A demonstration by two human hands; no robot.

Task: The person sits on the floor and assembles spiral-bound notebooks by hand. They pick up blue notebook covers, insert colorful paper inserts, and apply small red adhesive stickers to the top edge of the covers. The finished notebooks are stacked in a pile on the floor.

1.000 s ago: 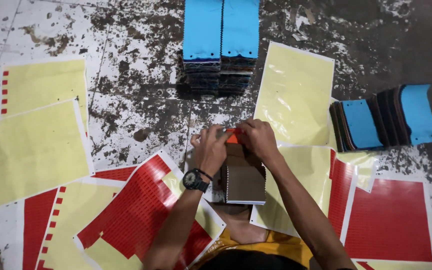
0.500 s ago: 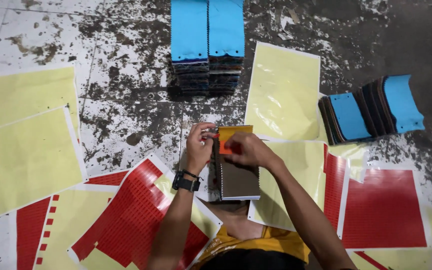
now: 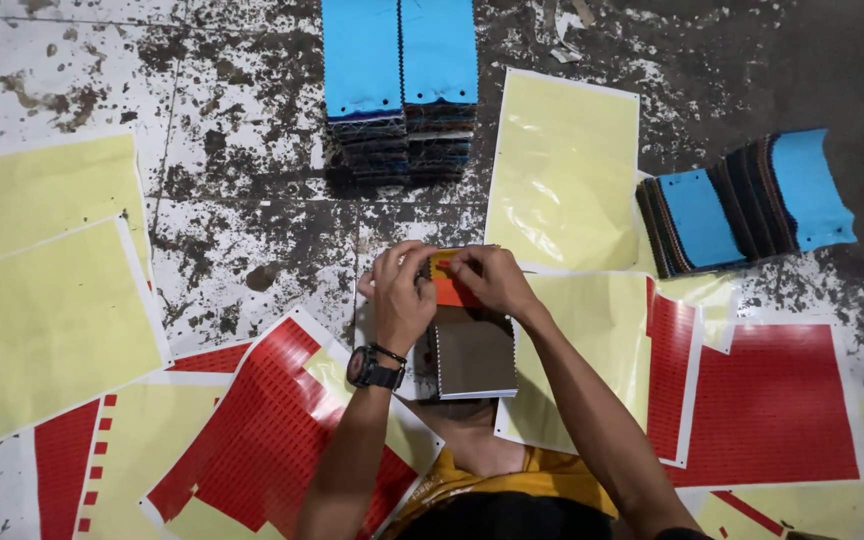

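A brown fabric swatch stack (image 3: 472,358) lies on the floor just in front of me, with an orange-red tab (image 3: 449,288) at its far end. My left hand (image 3: 399,297), with a black watch on the wrist, grips the stack's left far corner. My right hand (image 3: 492,280) presses on the orange-red tab from the right. Both hands meet over that far end and hide part of it.
Two tall piles of blue-topped swatches (image 3: 400,85) stand ahead. A fanned bundle of blue and dark swatches (image 3: 747,205) lies at the right. Yellow backing sheets (image 3: 47,320) and red sticker sheets (image 3: 772,405) are spread over the stained floor (image 3: 242,150).
Both hands stay at the swatch stack's far end. The orange-red tab shows more between the fingers than one second ago, and the view has shifted slightly.
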